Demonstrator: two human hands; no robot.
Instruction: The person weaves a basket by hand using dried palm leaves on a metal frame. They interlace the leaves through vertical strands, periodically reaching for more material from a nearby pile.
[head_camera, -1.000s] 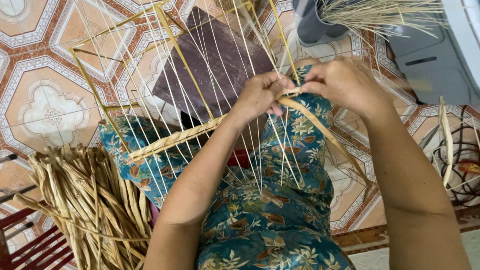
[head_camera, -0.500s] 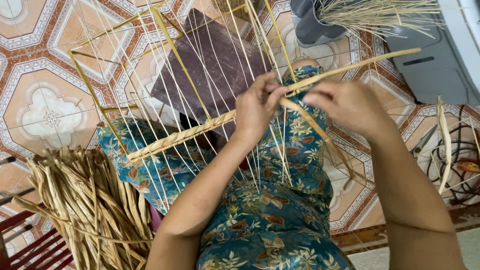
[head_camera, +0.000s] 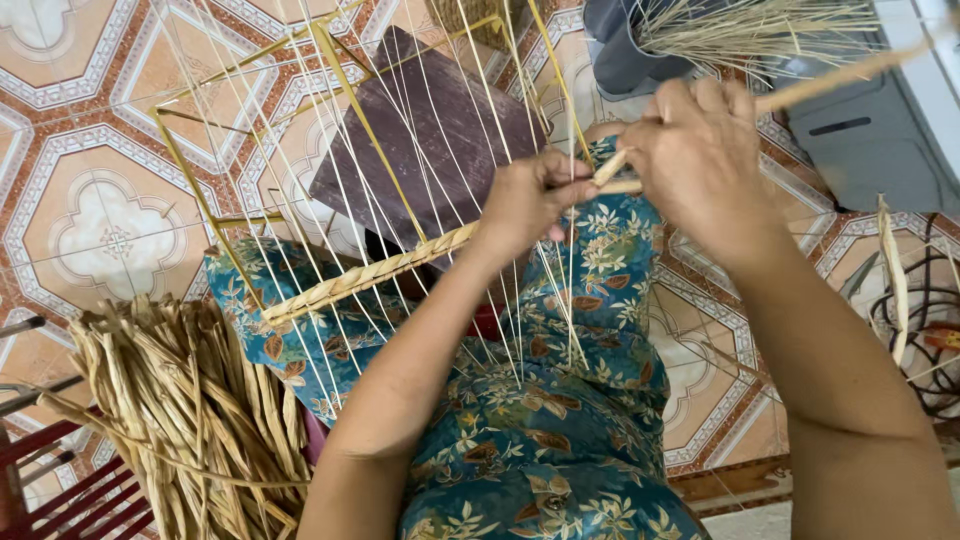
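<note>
A yellow wire frame (head_camera: 190, 180) strung with several thin pale strands rests over my lap. Across the strands runs a woven row of dried reed (head_camera: 370, 272). My left hand (head_camera: 528, 202) pinches the end of that row among the strands. My right hand (head_camera: 700, 155) is closed around a long reed strip (head_camera: 840, 75) that slants up toward the top right. The two hands almost touch where the strip meets the row.
A bundle of dried reeds (head_camera: 170, 400) lies at lower left beside a red rack (head_camera: 60, 480). A dark brown board (head_camera: 430, 140) sits under the frame. More thin straw (head_camera: 760, 25) and a grey box (head_camera: 870, 130) are at top right, cables (head_camera: 920, 340) at right.
The right hand has pulled the reed strip up and to the right, so it now slants toward the top right corner. The left hand stayed pinched on the woven row.
</note>
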